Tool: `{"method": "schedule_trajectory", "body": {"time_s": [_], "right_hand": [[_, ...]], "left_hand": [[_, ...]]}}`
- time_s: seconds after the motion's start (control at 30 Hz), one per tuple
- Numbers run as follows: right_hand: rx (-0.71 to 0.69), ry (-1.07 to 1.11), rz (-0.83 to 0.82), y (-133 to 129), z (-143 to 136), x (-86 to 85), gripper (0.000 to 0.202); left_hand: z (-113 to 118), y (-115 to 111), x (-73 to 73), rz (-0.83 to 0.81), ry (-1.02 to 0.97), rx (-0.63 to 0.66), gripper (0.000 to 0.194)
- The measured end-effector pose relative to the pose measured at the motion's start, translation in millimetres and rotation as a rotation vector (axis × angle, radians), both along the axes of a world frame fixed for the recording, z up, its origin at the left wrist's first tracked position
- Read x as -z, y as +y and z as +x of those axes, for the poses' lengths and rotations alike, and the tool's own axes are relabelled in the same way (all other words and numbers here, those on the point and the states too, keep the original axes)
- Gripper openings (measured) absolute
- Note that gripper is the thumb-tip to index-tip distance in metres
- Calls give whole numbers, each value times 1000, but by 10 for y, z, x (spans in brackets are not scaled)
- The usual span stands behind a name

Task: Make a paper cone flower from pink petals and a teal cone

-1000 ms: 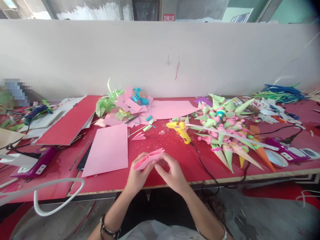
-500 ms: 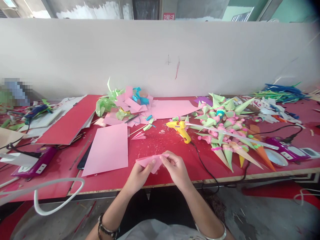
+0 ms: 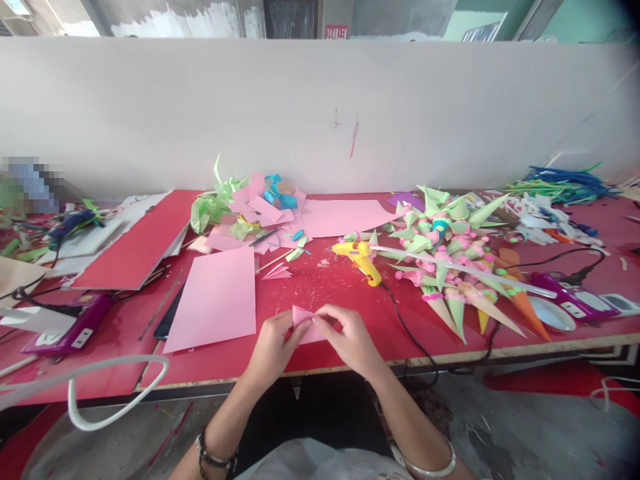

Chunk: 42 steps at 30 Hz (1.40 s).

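Note:
Between both hands is a small folded piece of pink paper (image 3: 311,333), held just above the red table near its front edge. My left hand (image 3: 274,341) pinches its left side, with the thumb on top. From the right, my right hand (image 3: 350,337) grips the paper with thumb and bent fingers, the two thumbs almost meeting. Part of the paper is hidden by the fingers. Beyond the hands lies a small pleated pink paper piece (image 3: 278,271). A large pink sheet (image 3: 215,300) rests to the left of my left hand.
A yellow glue gun (image 3: 361,257) with a clear glue stick lies ahead, its black cable (image 3: 400,313) running to the table edge. Many paper cones (image 3: 450,267) are heaped at right. Paper scraps (image 3: 265,210) pile at the back; purple power strips (image 3: 575,300) sit at the sides.
The pink paper has been turned and bunched between the fingers, its long left edge no longer sticking out. Both hands have drawn closer together, the right hand shifting slightly left.

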State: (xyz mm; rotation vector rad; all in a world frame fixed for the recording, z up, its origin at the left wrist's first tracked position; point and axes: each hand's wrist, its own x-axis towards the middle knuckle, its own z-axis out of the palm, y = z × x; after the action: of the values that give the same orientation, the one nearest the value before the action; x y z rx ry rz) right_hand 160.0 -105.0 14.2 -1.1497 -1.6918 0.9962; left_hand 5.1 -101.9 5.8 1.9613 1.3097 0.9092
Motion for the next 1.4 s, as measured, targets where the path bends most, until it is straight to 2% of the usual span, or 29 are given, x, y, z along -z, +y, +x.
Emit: {"method": "schedule_trajectory", "body": {"time_s": [0.13,0.23,0.33,0.53,0.73,0.93,1.03,1.17,1.27,1.3,1.37,1.4], "right_hand": [[-47,53,-88,-22,-8,-4,20],[-9,105,-132,-40,-11,23,20],[13,145,-173,-40,-8,53,21],[-155,78,-263,-24,27,55,26],[-99,73,-206,-29,11,68,31],[19,100,-161,-38,-36,90,37],[29,153,-231,-51,-64,84,39],[-38,178,-302,-42,-76,118,40],[-64,194,-229,-32,-51,151,28],[-68,197,-172,-33,-36,151,33],[-106,168,-55,-39,4,128,59],[-149,132,-12,-41,27,107,65]], "left_hand": [[6,-13,6,-50,-52,33,29],[2,-35,8,-165,-93,66,26],[-7,-55,4,-229,-100,46,28],[-46,-36,-11,-239,-24,68,29],[-31,-30,-18,-271,-84,112,28],[-21,-113,31,-310,-146,129,39],[-32,-120,44,-332,-202,97,40],[-74,-84,33,-321,-209,66,40],[-127,-26,22,-369,-219,86,42],[-146,-4,21,-391,-238,90,43],[-178,35,20,-411,-281,80,47],[-190,50,21,-405,-298,68,47]]}}
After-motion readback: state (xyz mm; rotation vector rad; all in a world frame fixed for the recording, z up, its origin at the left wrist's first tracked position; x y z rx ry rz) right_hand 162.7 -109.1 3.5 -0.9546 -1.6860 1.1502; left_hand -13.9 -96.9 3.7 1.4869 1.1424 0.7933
